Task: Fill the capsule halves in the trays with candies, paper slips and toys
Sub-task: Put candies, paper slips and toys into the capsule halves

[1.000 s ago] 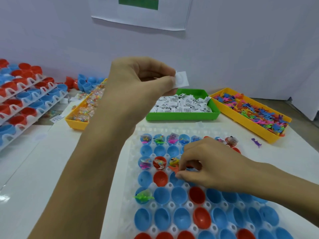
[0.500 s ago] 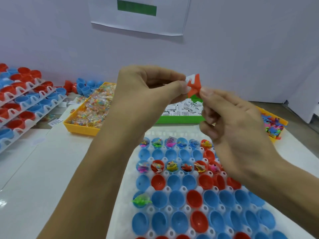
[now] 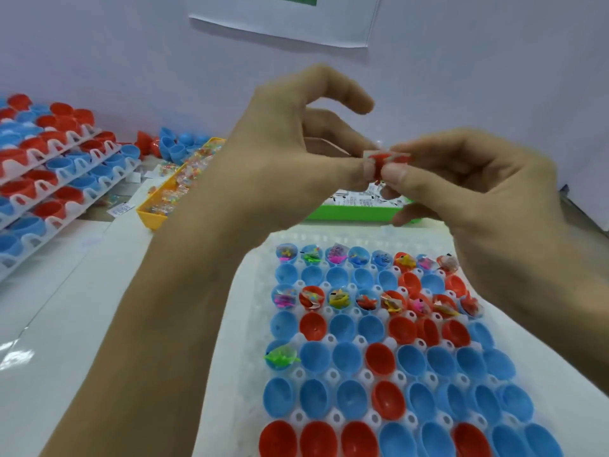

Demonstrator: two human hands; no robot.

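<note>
Where the white tray (image 3: 257, 324) serves as landmark, items are listed by position against it. Held above its far edge: one small red toy (image 3: 384, 159) with a white paper slip (image 3: 369, 164) against it, pinched between both hands. Left hand (image 3: 283, 153): thumb and a fingertip closed narrowly on the slip and toy, index finger raised and curled free. Right hand (image 3: 468, 179): thumb and forefinger pinching the toy from the opposite side, remaining fingers loosely curled beneath.

Seated in the tray: blue and red capsule halves (image 3: 349, 354), open side up, in rows. Farthest row: filled with small coloured contents. Third row from the far edge: likewise filled. One green toy (image 3: 281, 357) sits in a blue half at the left end of a nearer row. Other halves in view hold nothing that shows.

Beyond the tray's far edge: green bin (image 3: 359, 213) holding printed paper slips, partly hidden by the hands. Beyond and left of the tray: yellow bin (image 3: 155, 216) of wrapped candies (image 3: 184, 179). Behind that bin: loose blue and red halves (image 3: 171, 145). Far left of the tray: stacked white trays (image 3: 66, 166) loaded with red and blue halves. On the wall behind: white sheet of paper (image 3: 283, 18).
</note>
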